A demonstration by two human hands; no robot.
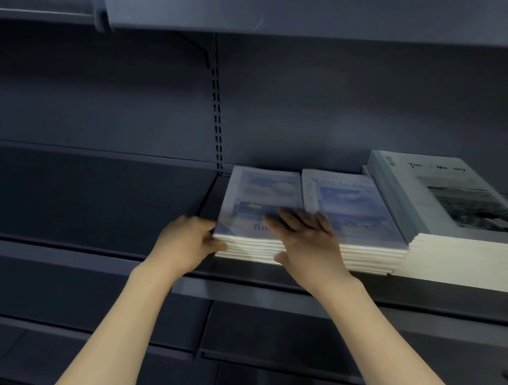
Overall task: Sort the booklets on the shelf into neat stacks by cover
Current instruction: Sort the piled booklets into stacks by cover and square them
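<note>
Left grip point(190, 239) curls at the left edge of the cloud-cover stack point(259, 215) on the dark metal shelf point(89, 200); right grip point(307, 235) presses flat on its glossy top. Beside it lie a second blue stack point(357, 215) and a taller grey-cover stack point(463, 220).

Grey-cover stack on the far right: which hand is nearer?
Right. The right hand lies flat on the leftmost blue stack, one stack short of the grey-cover stack. The left hand holds that blue stack's left corner, farther away.
</note>
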